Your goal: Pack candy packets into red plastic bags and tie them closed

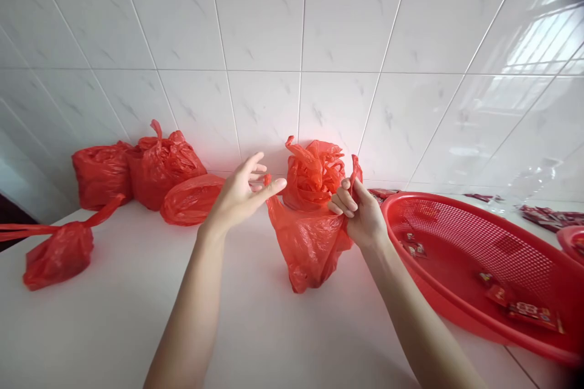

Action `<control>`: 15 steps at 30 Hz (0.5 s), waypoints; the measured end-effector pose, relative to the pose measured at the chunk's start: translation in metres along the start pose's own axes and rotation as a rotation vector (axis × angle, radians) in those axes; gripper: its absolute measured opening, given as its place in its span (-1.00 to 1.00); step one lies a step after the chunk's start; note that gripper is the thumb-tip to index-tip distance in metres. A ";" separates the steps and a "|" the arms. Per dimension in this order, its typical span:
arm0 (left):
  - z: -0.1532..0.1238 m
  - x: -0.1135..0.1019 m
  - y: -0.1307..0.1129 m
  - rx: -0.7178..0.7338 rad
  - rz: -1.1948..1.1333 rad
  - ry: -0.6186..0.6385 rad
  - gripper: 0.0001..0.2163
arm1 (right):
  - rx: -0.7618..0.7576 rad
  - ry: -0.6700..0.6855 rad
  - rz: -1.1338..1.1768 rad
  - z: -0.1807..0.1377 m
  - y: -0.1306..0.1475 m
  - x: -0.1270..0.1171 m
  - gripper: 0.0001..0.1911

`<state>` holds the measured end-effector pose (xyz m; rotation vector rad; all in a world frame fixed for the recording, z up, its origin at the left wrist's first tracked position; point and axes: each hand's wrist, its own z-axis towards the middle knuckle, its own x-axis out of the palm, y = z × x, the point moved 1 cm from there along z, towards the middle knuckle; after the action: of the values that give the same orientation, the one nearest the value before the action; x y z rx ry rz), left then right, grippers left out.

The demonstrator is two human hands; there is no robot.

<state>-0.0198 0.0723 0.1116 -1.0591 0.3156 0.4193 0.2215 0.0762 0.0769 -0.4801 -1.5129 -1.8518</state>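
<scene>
A thin red plastic bag hangs in front of me, its lower corner at the white tabletop. My right hand is closed around one of its handles, whose end sticks up above the fist. Beside the other handle, my left hand has its fingers apart; the thumb is at the handle, but I see no grip on it. What the bag holds, if anything, is hidden. Just behind it stands a full, bunched red plastic bag against the wall.
Two stuffed red bags stand at the back left, near a flatter red bag. A small knotted bag lies at the left. On the right is a red perforated basket with several small packets. A tiled wall closes the back.
</scene>
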 end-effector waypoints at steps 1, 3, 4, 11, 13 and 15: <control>0.000 -0.001 0.003 -0.051 0.029 0.047 -0.24 | -0.010 -0.009 0.007 0.001 -0.001 -0.001 -0.67; -0.001 -0.001 0.008 -0.147 0.072 0.133 -0.19 | -0.035 -0.024 0.028 0.002 -0.001 -0.003 -0.69; 0.000 0.000 0.011 -0.194 0.088 0.169 -0.16 | -0.046 -0.031 0.041 0.003 0.000 -0.004 -0.70; 0.007 0.005 0.024 -0.218 0.161 0.144 -0.20 | -0.100 -0.046 0.091 0.004 0.005 -0.009 -0.67; 0.009 0.008 0.026 -0.217 0.105 0.228 -0.35 | -0.116 -0.050 0.071 0.005 0.005 -0.009 -0.66; 0.011 0.013 0.028 -0.267 0.010 0.348 -0.49 | -0.119 -0.064 0.071 0.005 0.005 -0.010 -0.66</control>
<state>-0.0213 0.0963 0.0889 -1.3950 0.5860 0.2882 0.2317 0.0839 0.0750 -0.6462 -1.4140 -1.8944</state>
